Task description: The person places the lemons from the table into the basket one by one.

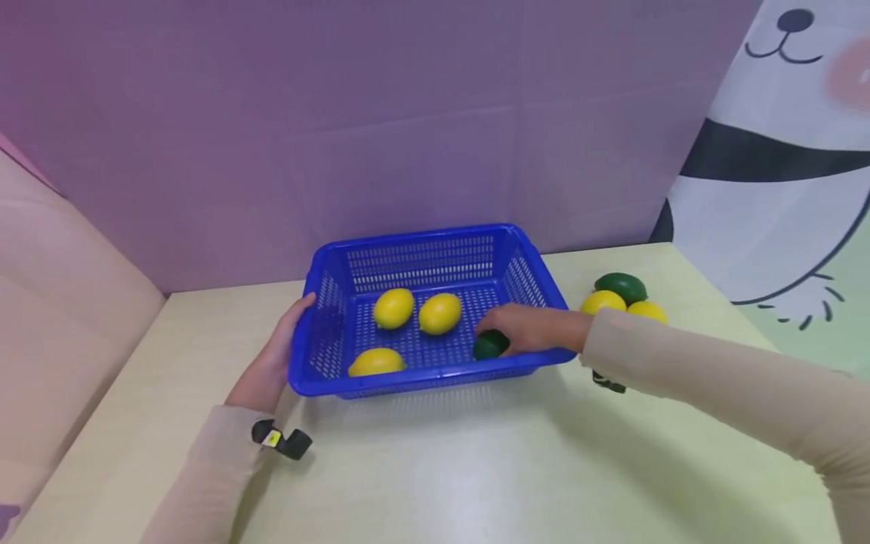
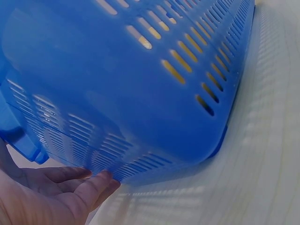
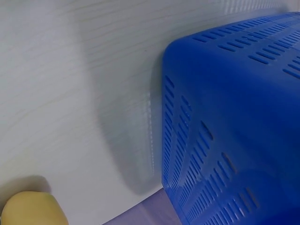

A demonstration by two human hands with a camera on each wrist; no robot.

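Observation:
A blue plastic basket (image 1: 442, 373) stands on the table with three yellow lemons in it: one lemon (image 1: 393, 308) and a second lemon (image 1: 439, 313) towards the back, a third lemon (image 1: 377, 362) by the front wall. My left hand (image 1: 280, 353) holds the basket at its left rim; in the left wrist view its fingers (image 2: 96, 187) lie against the slotted wall. Inside the basket's right part, my right hand (image 1: 519, 326) grips a dark green avocado (image 1: 491, 345) low near the floor. The right wrist view shows only the basket's outer wall (image 3: 215, 117), not the hand.
To the right of the basket, another avocado (image 1: 621, 287) lies against two lemons, a left lemon (image 1: 603, 301) and a right lemon (image 1: 648, 310) partly behind my right sleeve. The pale wooden table (image 1: 435, 468) ends at a purple cloth wall (image 1: 408, 136) at the back.

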